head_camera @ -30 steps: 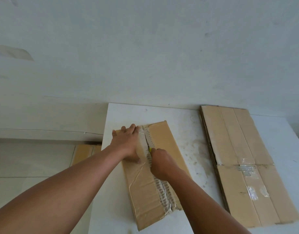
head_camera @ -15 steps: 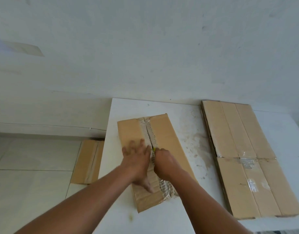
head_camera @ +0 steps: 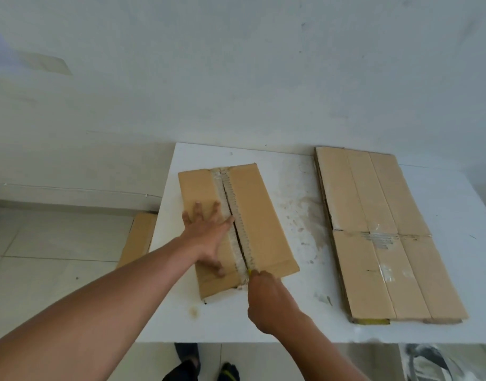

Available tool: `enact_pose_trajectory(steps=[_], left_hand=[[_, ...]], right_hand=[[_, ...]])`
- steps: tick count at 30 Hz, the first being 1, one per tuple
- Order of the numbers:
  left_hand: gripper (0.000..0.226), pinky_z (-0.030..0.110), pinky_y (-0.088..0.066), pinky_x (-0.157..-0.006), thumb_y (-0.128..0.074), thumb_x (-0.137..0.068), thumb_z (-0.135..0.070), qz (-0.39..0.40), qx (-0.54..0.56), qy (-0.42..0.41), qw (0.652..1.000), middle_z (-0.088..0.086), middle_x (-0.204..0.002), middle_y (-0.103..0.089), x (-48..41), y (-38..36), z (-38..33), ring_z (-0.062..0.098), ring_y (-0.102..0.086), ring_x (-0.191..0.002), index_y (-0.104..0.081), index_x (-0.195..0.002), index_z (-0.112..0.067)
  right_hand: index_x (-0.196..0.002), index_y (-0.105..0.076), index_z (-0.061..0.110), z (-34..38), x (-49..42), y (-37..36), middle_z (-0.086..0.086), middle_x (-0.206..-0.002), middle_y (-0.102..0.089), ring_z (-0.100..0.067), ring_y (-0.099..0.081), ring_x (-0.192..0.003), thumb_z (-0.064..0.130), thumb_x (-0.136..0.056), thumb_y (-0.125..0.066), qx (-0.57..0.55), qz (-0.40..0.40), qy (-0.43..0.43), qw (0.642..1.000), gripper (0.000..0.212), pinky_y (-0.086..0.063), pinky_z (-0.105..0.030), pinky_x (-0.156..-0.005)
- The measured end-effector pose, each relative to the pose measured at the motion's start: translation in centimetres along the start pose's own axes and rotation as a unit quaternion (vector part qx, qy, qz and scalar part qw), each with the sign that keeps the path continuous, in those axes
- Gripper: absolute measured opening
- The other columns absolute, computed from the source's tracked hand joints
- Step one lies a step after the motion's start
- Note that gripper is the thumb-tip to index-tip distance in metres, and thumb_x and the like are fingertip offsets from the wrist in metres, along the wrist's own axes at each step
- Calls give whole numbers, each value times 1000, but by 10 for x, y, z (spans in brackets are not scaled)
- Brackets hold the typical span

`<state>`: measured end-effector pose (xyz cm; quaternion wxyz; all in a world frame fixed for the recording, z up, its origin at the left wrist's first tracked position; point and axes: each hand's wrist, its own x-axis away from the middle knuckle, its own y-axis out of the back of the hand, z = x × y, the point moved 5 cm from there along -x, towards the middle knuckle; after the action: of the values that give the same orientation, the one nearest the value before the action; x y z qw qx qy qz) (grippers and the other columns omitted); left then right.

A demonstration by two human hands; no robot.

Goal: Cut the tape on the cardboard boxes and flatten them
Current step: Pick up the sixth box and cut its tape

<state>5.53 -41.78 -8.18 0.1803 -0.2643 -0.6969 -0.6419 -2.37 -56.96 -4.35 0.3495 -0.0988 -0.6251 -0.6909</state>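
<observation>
Toward the table's left edge: brown taped cardboard box [head_camera: 261,215] lying on the white table [head_camera: 305,320], centre seam split open lengthwise.
Left hand [head_camera: 206,232]: fingers spread flat, pressing the box's left flap.
Right hand [head_camera: 266,295]: curled round a small yellow cutter [head_camera: 249,271] at the seam's near end.
Table's right side: flattened brown cardboard sheets [head_camera: 373,215].

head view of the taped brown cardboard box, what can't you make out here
- Yellow-tipped cutter: head view, only its tip shows; the right hand gripping it hides the rest.
- Brown cardboard on the floor: head view, the white table edge covers much of it.
- Yellow strip under the flattened cardboard stack: head view, too little shows to identify.
</observation>
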Motion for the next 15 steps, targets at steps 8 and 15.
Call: enact_pose_trajectory(steps=[8,15], left_hand=[[117,49,-18,-122,-86,-62,-61,-37,-55,-152,986,2,-161,-4,34,-20,-59,31,-12,-147,-28,-155,-20],[115,47,-20,-121,-89,-60,-57,-46,-57,-157,985,3,-158,-10,32,-22,-60,27,-12,-147,-31,-152,-22]], right_hand=[[-125,-52,4,-4,15,-1,-13,-121,-55,-23,-53,-108,6,-96,-49,-21,-18,14,1000,29,-45,-27,-86],[-113,-51,7,-19,28,-18,-11,-108,-55,-18,-48,-84,3,-90,-52,-72,-12,-7,997,23,-42,-25,-72]])
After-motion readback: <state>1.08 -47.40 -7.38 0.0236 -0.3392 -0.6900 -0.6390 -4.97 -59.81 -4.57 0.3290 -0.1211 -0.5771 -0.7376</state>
